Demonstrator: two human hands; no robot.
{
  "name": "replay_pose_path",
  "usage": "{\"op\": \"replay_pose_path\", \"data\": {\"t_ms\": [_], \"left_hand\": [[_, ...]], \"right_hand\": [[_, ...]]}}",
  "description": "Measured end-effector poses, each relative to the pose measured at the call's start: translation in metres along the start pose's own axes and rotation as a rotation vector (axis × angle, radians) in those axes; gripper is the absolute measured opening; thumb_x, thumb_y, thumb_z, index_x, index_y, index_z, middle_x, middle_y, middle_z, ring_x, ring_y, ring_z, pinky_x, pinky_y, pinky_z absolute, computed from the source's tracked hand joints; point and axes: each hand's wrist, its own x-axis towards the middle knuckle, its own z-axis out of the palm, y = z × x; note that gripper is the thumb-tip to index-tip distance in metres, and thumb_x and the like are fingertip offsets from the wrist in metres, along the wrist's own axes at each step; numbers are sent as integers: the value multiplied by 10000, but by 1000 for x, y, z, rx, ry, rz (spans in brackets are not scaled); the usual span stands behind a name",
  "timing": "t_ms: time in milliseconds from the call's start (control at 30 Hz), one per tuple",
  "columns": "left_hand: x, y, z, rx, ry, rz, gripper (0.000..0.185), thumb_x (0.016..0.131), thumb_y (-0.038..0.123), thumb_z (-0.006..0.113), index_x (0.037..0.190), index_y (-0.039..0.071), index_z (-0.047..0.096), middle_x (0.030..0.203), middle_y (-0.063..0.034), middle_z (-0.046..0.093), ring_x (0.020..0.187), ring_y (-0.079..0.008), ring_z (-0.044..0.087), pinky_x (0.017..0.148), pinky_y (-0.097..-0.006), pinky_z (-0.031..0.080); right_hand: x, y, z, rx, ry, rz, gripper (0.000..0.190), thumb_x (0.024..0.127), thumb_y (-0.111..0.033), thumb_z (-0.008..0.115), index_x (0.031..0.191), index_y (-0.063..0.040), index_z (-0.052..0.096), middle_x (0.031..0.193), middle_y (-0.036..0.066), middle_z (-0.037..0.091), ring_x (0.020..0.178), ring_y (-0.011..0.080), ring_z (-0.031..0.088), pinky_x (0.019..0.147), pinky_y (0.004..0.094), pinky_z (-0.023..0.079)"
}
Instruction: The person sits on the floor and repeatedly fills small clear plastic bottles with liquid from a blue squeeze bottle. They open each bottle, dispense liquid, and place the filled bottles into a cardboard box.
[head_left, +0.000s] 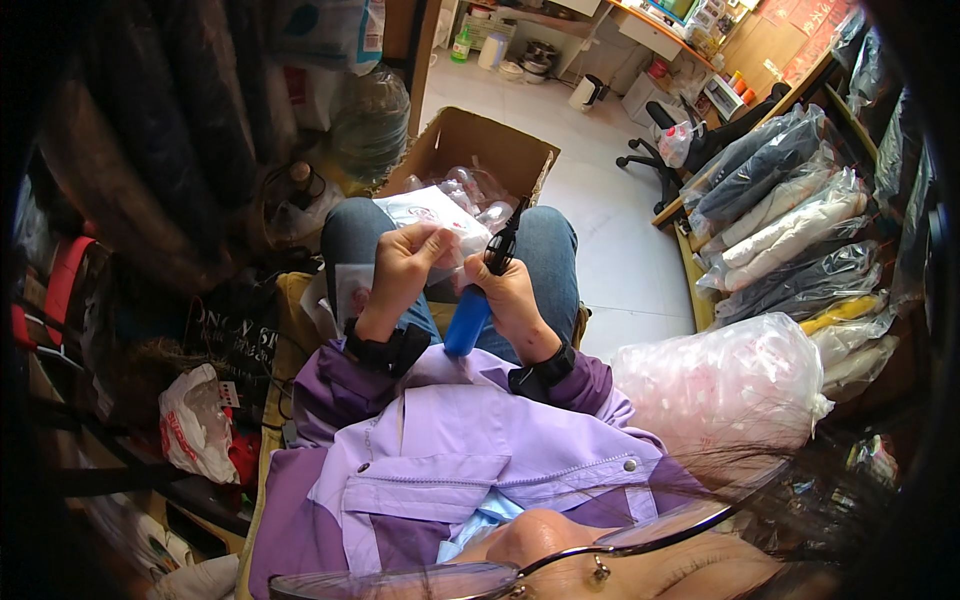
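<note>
My left hand (411, 262) pinches the near edge of a white plastic bag (435, 214) with red print, which lies across my knees. In my right hand (510, 300) is a hand tool (471, 322) with a blue handle, a black slotted collar and a dark pointed tip aimed away from me. The right thumb and fingertips are close to the bag's near edge; whether they also grip it, I cannot tell. Beyond my knees stands an open cardboard box (487, 142) with several clear rounded plastic pieces (465, 187) inside. Another printed clear bag (352, 289) rests by my left thigh.
To the right sits a large stuffed clear plastic bag (720, 382), below a rack of bagged garments (795, 225). A wheeled office chair (675, 150) and a kettle (589, 91) stand farther off. On the left are dark hanging garments (172, 127) and a white shopping bag (196, 424).
</note>
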Motion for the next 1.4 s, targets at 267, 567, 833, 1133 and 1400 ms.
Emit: {"op": "replay_pose_path", "data": {"t_ms": [267,567,833,1133,1400], "left_hand": [[-5,-6,-51,39,189,31,241,944,222,597,901,-5,667,738,-7,641,636,-56,561,592,-208,461],[-60,13,-113,928,-264,-459,387,707,305,765,988,46,700,819,-156,694,709,-231,671,644,-344,517],[-48,76,-43,1190,39,55,597,748,304,784,1251,67,569,739,-130,681,615,-203,672,573,-302,524],[-20,19,17,104,-123,-125,367,862,168,701,1188,32,600,821,-81,699,735,-96,645,668,-221,506],[-15,-3,25,-81,-1,62,165,872,77,675,1017,1,664,876,-38,680,783,-77,631,717,-220,516]], "right_hand": [[-6,-15,4,53,-76,31,267,835,-265,741,846,-11,661,766,58,634,684,139,584,661,271,477],[-3,-17,-8,51,71,54,321,822,-336,739,858,-31,646,807,100,673,690,165,621,657,316,511],[1,-11,-2,92,115,-29,301,824,-314,740,840,-27,649,760,68,656,671,137,613,642,277,502],[-2,-11,2,-27,139,-137,297,835,-301,736,807,-14,667,745,15,635,676,79,564,629,222,459],[6,-5,2,-44,109,-217,292,873,-289,692,805,-7,658,743,24,629,667,85,560,625,218,447]]}}
